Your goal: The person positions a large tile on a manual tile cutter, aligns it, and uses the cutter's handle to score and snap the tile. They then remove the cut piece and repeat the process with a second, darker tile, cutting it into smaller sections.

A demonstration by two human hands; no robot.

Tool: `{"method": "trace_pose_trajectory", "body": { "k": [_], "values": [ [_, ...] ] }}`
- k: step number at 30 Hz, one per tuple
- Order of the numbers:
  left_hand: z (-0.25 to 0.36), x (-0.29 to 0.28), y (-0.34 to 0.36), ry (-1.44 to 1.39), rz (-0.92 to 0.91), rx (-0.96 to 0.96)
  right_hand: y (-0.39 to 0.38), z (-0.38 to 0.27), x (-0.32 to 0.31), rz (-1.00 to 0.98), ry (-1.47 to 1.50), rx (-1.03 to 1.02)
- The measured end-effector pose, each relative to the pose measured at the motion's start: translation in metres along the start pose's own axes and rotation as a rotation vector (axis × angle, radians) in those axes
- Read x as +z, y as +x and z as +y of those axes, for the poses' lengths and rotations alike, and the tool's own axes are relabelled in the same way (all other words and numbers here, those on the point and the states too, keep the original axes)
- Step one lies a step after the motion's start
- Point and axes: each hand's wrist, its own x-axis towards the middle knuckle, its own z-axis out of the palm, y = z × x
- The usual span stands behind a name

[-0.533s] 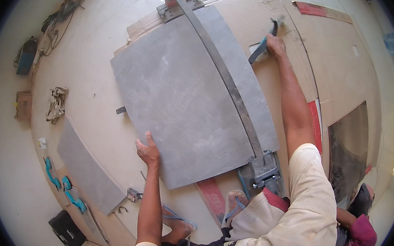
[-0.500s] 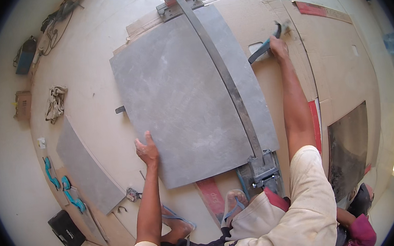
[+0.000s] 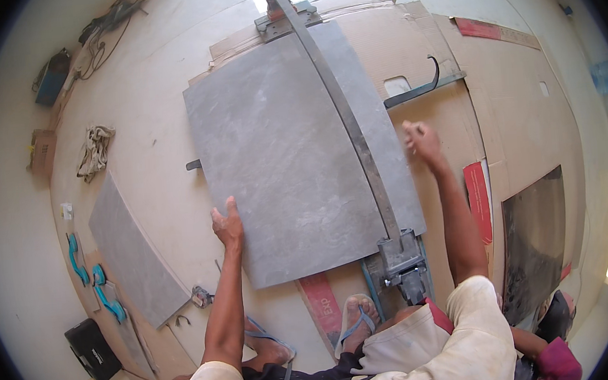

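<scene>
A large grey tile [image 3: 280, 156] lies on a tile cutter, under its long metal rail [image 3: 344, 112]. At the tile's left edge, my left hand [image 3: 228, 228] rests with thumb and fingers apart. My right hand [image 3: 423, 141] is lifted just right of the tile, slightly blurred, its fingers loosely bent and apart with nothing in them. Just beyond it, a blue metal side arm [image 3: 425, 90] sticks out from the cutter, bearing a black curved piece [image 3: 435, 72]. The cutting carriage [image 3: 402, 257] sits at the near end of the rail.
Cardboard sheets [image 3: 519, 116] lie beneath and to the right, with a dark glossy panel [image 3: 534, 236]. On the left are a cut grey tile piece [image 3: 134, 253], turquoise-handled tools [image 3: 109, 295], a black case [image 3: 94, 351] and a crumpled cloth [image 3: 95, 151]. Another person's sleeve [image 3: 559, 361] shows at lower right.
My right hand has let go of the blue side arm and drawn back toward me. The side arm has swung outward to the right. My left hand stays at the tile's edge.
</scene>
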Motion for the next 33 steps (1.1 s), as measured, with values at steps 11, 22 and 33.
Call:
{"method": "trace_pose_trajectory", "body": {
  "k": [11,22,33],
  "values": [
    [0.008,0.007,-0.011,-0.027,-0.036,-0.016,-0.073,0.023,0.023,0.182,-0.175,-0.127],
    [0.003,0.012,-0.024,-0.052,0.005,-0.027,-0.069,0.009,0.011,0.126,-0.136,-0.185],
    [-0.011,0.013,-0.028,-0.073,0.08,0.045,-0.08,0.005,0.016,0.129,-0.094,-0.251]
  ]
}}
